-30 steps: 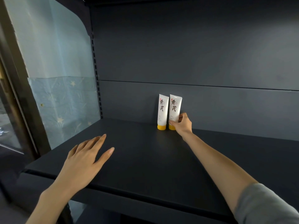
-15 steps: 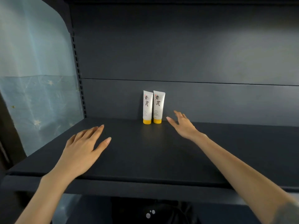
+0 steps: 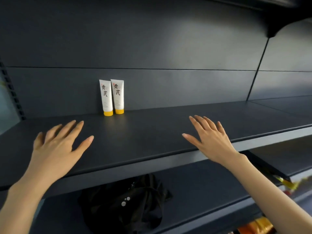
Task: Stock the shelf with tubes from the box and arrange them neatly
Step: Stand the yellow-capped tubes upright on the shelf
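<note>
Fingers (image 3: 207, 127) spread; two white tubes (image 3: 106, 98) upright, yellow caps (image 3: 108, 113) down, touching.

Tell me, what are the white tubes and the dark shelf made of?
The tubes look like soft plastic: smooth white bodies, flat crimped tops, yellow caps. The shelf is probably painted metal: matt dark grey, with a thin folded front edge.

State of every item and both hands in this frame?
Left tube: upright on its yellow cap, at the back of the shelf.
Right tube: upright on its cap, close beside it.
Left hand: open, holds nothing.
Right hand: open, holds nothing.
Black bag: slumped beneath the shelf.
</note>
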{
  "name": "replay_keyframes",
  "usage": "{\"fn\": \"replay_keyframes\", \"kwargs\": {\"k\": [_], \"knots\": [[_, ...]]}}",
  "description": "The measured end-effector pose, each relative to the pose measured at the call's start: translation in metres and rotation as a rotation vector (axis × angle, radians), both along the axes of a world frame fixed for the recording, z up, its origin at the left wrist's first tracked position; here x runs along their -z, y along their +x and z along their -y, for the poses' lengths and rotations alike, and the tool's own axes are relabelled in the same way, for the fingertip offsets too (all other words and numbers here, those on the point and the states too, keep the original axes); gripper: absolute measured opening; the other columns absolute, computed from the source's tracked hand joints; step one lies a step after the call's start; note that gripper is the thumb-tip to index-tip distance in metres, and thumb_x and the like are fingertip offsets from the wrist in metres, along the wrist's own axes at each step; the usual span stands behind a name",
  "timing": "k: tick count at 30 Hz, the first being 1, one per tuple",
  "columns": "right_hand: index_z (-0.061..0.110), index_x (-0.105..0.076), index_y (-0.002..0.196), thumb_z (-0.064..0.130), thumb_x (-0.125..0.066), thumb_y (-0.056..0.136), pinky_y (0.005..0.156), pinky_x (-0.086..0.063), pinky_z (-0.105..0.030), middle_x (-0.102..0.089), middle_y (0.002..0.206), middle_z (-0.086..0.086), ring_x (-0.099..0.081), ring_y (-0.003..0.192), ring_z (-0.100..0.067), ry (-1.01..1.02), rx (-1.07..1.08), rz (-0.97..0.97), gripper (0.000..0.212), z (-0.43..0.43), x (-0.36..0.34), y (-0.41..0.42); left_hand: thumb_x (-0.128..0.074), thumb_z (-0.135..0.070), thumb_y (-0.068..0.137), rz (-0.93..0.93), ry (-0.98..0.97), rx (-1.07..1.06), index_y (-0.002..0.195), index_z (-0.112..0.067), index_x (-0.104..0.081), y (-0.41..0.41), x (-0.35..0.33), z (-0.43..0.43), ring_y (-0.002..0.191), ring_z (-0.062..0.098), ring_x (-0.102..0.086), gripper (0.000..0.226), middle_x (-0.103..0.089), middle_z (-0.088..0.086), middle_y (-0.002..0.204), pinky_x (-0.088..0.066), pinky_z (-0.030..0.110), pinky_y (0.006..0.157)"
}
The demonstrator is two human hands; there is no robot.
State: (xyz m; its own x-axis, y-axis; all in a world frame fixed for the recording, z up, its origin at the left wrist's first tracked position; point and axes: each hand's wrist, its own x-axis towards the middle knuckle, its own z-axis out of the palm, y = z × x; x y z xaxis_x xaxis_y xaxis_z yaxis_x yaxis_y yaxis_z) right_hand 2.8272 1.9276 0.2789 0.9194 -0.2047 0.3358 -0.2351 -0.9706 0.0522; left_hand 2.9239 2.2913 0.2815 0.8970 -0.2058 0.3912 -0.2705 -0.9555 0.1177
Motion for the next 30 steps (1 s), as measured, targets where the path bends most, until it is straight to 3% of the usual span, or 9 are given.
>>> {"fn": "replay_keyframes", "kwargs": {"k": [5, 8, 13, 22, 30], "knots": [[0.027, -0.001, 0.152, 0.073, 0.003, 0.076, 0.117, -0.005, -0.051, -0.004, 0.160, 0.004, 0.001, 0.148, -0.019, 0.017, 0.074, -0.007, 0.089, 0.025, 0.017, -0.043, -0.014, -0.075, 0.087, 0.025, 0.032, 0.022, 0.150, -0.032, -0.021, -0.018, 0.004, 0.018, 0.142, 0.022, -0.020, 0.076, -0.022, -0.007, 0.157, -0.015, 0.051, 0.113], [0.027, -0.002, 0.152, 0.072, 0.003, 0.077, 0.116, -0.004, -0.052, -0.002, 0.161, 0.004, 0.004, 0.148, -0.020, -0.011, 0.123, 0.005, 0.088, 0.044, 0.023, -0.064, -0.015, -0.068, 0.085, 0.025, 0.017, 0.047, 0.150, -0.032, -0.021, -0.035, 0.004, 0.036, 0.143, 0.022, -0.019, 0.075, -0.021, -0.007, 0.157, -0.014, 0.052, 0.114], [0.027, -0.003, 0.152, 0.073, 0.005, 0.075, 0.116, -0.006, -0.053, 0.000, 0.161, 0.003, 0.006, 0.148, -0.020, -0.005, 0.159, 0.013, 0.090, 0.080, 0.032, -0.105, -0.011, -0.070, 0.084, 0.050, -0.055, 0.073, 0.149, -0.027, -0.027, -0.073, 0.009, 0.070, 0.140, 0.029, -0.026, 0.080, -0.027, -0.001, 0.156, -0.020, 0.056, 0.110], [0.026, -0.003, 0.153, 0.072, -0.003, 0.080, 0.115, -0.003, -0.055, -0.003, 0.161, 0.003, 0.005, 0.148, -0.019, 0.037, 0.180, -0.017, 0.086, 0.147, 0.055, -0.199, -0.021, -0.059, 0.086, 0.081, -0.146, 0.155, 0.143, -0.013, -0.040, -0.172, 0.039, 0.153, 0.133, 0.038, -0.038, 0.075, -0.040, 0.011, 0.149, -0.030, 0.062, 0.103], [0.027, -0.001, 0.152, 0.078, 0.013, 0.075, 0.115, -0.003, -0.055, 0.000, 0.161, 0.004, 0.006, 0.148, -0.019, 0.027, 0.222, -0.144, 0.094, 0.194, 0.095, -0.269, -0.034, -0.051, 0.097, -0.041, -0.068, 0.199, 0.145, -0.015, -0.037, -0.229, 0.086, 0.202, 0.136, 0.036, -0.035, 0.061, -0.038, 0.009, 0.150, -0.025, 0.061, 0.108]]}}
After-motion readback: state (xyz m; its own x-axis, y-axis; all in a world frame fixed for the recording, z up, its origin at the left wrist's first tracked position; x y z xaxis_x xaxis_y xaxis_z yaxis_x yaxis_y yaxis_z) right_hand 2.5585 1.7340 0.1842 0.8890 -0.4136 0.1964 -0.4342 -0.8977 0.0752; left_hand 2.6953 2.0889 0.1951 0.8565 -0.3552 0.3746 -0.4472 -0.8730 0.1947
